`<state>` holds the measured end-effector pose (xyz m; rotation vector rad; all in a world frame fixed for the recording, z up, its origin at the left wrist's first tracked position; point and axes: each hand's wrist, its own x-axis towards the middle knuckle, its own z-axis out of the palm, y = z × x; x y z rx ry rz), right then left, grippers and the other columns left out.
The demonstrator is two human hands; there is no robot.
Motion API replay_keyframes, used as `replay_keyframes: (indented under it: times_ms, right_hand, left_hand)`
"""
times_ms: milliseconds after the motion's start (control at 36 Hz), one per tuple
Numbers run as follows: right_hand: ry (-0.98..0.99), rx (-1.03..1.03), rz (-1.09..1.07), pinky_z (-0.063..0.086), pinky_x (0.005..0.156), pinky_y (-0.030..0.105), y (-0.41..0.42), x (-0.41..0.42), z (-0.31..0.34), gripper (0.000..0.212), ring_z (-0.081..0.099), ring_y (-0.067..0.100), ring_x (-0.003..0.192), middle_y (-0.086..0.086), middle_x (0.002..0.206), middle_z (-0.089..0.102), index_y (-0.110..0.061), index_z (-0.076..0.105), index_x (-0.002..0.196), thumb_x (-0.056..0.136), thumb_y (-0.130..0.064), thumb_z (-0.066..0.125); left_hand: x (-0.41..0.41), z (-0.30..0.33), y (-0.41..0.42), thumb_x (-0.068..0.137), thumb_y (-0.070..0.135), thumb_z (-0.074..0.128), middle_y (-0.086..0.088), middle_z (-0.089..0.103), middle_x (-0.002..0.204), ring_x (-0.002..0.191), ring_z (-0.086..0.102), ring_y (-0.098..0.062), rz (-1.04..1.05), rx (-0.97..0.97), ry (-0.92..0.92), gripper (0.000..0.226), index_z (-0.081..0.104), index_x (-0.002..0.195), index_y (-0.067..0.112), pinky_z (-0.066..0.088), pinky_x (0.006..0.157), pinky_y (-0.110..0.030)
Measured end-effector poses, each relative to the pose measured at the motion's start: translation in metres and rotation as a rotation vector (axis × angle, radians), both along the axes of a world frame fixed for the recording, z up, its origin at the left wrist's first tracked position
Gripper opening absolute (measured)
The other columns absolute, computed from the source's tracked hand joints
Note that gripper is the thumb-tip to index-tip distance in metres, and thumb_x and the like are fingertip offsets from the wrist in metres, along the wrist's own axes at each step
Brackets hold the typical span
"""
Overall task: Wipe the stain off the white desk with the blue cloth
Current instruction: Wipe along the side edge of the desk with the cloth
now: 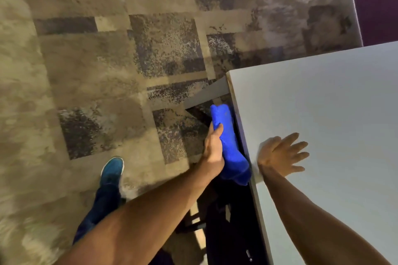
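Observation:
The white desk (336,101) fills the right side of the head view, its left edge running down the frame. My left hand (213,144) grips the bunched blue cloth (228,146), holding it just off the desk's left edge, above the floor. My right hand (282,154) lies flat on the desk top near that edge, fingers spread and holding nothing. No stain shows on the visible part of the desk.
A patterned beige and grey rug (107,71) covers the floor to the left. My foot in a blue shoe (112,171) stands on it. A grey desk leg (206,94) and dark space lie under the desk edge.

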<state>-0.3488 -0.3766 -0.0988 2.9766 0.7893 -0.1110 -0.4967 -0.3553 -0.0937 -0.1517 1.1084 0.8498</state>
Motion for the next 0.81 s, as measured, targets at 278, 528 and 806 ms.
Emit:
replay_keyframes:
  times_ms: [278,528,806]
  right_hand:
    - [-0.049,-0.113,0.045,0.017,0.114,0.066,-0.001,0.003,0.015,0.063,0.016,0.042,0.149,0.015,0.165,0.013,-0.017,0.015,0.157,0.104,-0.049,0.022]
    - [-0.005,-0.12,0.033,0.018,0.111,0.069,-0.001,0.006,0.017,0.058,0.012,0.043,0.149,0.018,0.164,0.012,-0.016,0.015,0.157,0.104,-0.037,0.026]
    - [0.002,-0.099,0.026,0.019,0.11,0.069,-0.002,0.007,0.011,0.064,0.014,0.044,0.148,0.017,0.164,0.015,-0.019,0.014,0.156,0.098,-0.045,0.013]
  left_hand:
    - [0.011,0.002,0.001,0.098,0.04,0.039,0.006,0.075,0.1,0.104,0.067,-0.015,-0.076,0.067,0.014,0.036,0.073,0.099,0.029,0.051,0.091,-0.031]
    - [0.039,0.009,0.001,0.103,0.03,0.029,-0.009,0.049,0.139,0.129,0.047,-0.026,-0.343,0.193,0.518,0.042,0.035,0.141,0.014,0.032,0.088,-0.003]
    - [0.059,0.023,0.019,0.103,0.034,0.037,-0.011,0.025,0.159,0.145,0.026,-0.025,-0.369,0.266,0.674,0.059,0.016,0.154,0.011,0.017,0.119,-0.037]
